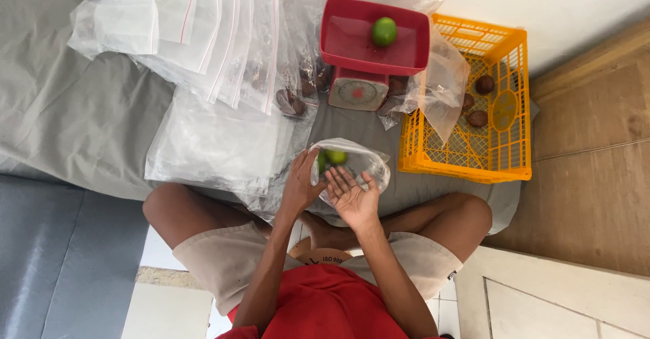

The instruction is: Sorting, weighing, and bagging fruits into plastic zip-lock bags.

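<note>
- Grey sheet (74, 109): under the scale, cut off at left edge.
- Clear zip bags (203, 34): stacked left of scale; dark contents beneath hard to make out.
- Yellow crate (501, 156): right of scale, holding brown round fruits (484, 84); loose plastic partly veiling.
- Red scale (374, 48): one green lime (384, 31) in pan.
- Small clear bag (359, 163): below scale, green limes (335, 156) inside, count unclear.
- Left hand (301, 183): gripping bag's side.
- Right hand (353, 193): fingers spread flat against bag.
</note>
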